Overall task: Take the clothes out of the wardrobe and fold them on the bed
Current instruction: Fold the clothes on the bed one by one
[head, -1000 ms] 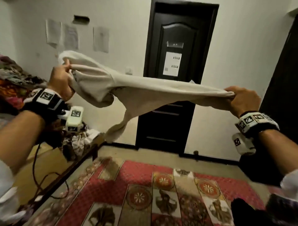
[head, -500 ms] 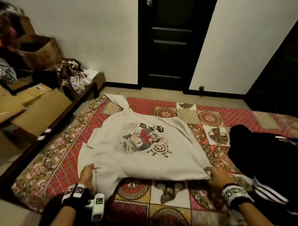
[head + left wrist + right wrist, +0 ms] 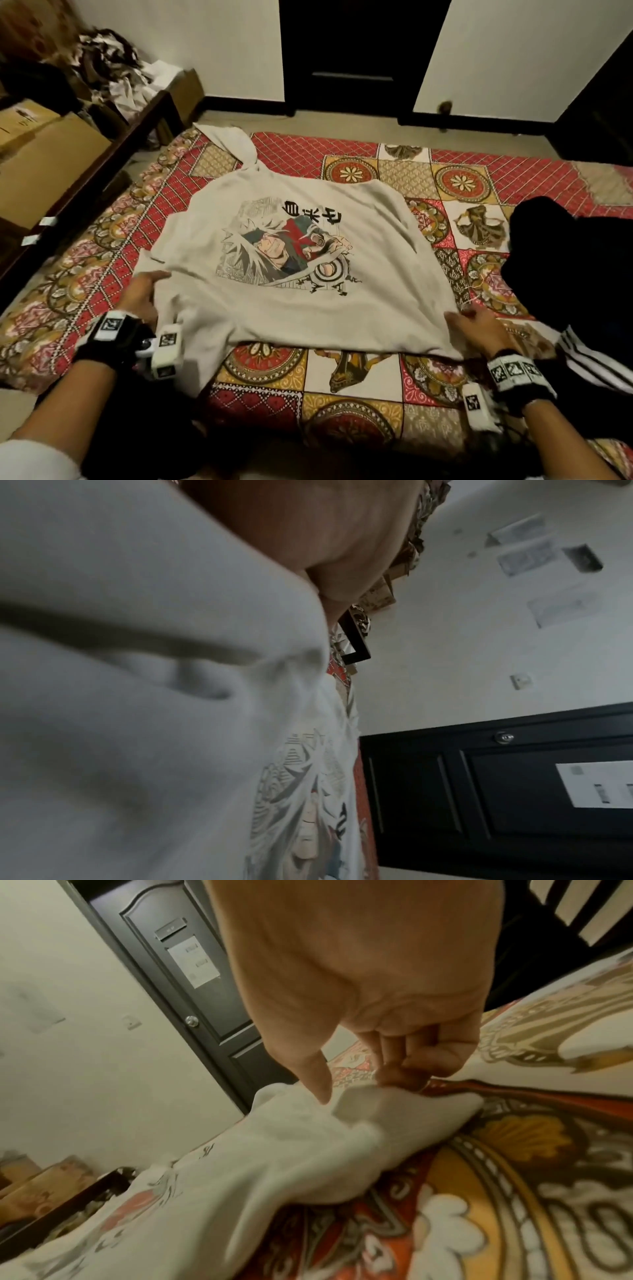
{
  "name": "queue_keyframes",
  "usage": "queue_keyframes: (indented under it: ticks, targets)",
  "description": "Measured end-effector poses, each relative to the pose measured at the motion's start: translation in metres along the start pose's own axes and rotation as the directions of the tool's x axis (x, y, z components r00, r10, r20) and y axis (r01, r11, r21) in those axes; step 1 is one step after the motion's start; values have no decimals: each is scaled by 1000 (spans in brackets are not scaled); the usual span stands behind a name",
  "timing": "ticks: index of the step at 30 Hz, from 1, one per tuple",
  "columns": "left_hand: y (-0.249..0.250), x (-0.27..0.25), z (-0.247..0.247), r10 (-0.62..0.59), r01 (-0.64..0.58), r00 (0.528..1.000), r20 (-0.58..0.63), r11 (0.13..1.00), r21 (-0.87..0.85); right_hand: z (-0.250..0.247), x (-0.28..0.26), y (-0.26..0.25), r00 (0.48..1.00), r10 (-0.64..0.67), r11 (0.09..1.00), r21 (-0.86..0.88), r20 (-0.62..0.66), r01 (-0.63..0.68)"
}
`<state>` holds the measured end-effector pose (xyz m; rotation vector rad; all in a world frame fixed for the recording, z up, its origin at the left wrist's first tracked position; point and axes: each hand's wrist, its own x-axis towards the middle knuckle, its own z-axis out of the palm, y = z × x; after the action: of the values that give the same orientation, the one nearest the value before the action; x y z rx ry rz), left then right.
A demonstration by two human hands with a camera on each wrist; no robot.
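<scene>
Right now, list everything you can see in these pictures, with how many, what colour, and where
T-shirt: one, off-white with a printed figure, spread print-up on the bed.
Bed cover: one, red and gold patchwork, under the T-shirt.
Dark garment: one, black with white stripes, on the bed's right side.
Cardboard boxes: several, brown, left of the bed.
Clothes heap: one, mixed dark and white, far left by the wall.
Door: one, black, beyond the bed.
Left hand: holds the T-shirt's near left edge.
Right hand: pinches the near right corner.
</scene>
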<state>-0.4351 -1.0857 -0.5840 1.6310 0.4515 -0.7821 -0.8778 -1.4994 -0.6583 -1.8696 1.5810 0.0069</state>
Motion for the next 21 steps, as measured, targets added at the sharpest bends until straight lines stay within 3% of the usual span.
queue_keyframes:
  ticks: [5, 9, 15, 18, 21]
  targets:
    - [41, 3, -6, 152, -151, 988, -14, 986, 77, 7, -8, -13, 1000, -3, 996, -87, 2, 3]
    - [56, 0, -24, 203, -194, 979, -23, 958, 210, 4, -20, -29, 1000, -7, 995, -100, -27, 4]
    - [57, -26, -34, 141, -137, 990, 18, 921, 364, -3, -32, -42, 999, -4, 1000, 1, -53, 4]
    - [56, -29, -35, 117, -115, 993, 17, 914, 388, 9, -12, -24, 998, 53, 989, 143, -18, -50]
    - [44, -23, -33, 25, -7, 999, -42, 925, 381, 25, 22, 5, 996, 66, 955, 284, 61, -81]
